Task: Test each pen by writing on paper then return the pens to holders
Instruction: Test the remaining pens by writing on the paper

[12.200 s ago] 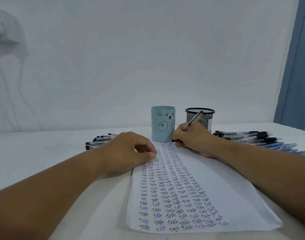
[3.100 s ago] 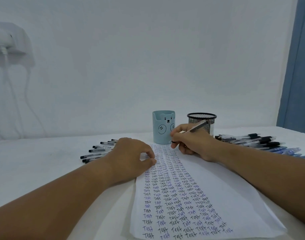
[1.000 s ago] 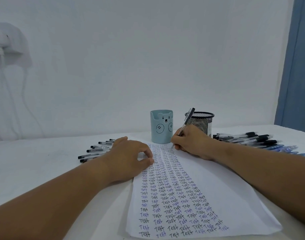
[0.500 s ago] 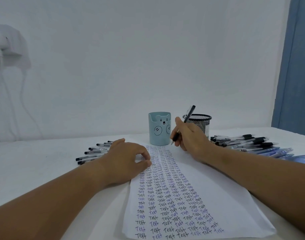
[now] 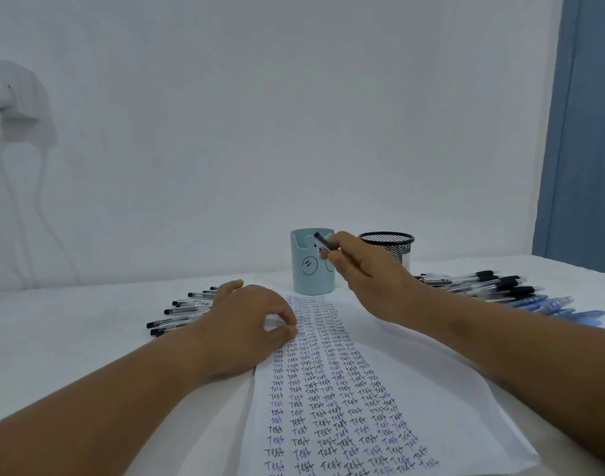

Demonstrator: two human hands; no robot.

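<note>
- The fingers [image 5: 333, 257] of the right hand [image 5: 373, 280] are curled round a slim black pen [image 5: 325, 241], which is held raised in front of the pale blue bear-faced pen holder [image 5: 308, 269] at the centre of the frame.
- The left hand [image 5: 246, 331] is rested on the left edge of the white sheet of paper [image 5: 431, 400], thumb and forefinger loosely curled together; nothing is seen held in them.
- The paper is laid on the white bench [image 5: 71, 338] and is covered with columns of the word "Test" in black and blue ink.
- A black wire-mesh pen holder [image 5: 392, 245] is stood just right of the blue one.
- A row of black-capped clear pens [image 5: 177, 314] is seen left of centre.
- Black and blue pens [image 5: 500, 290] are spread at the right of the frame.
</note>
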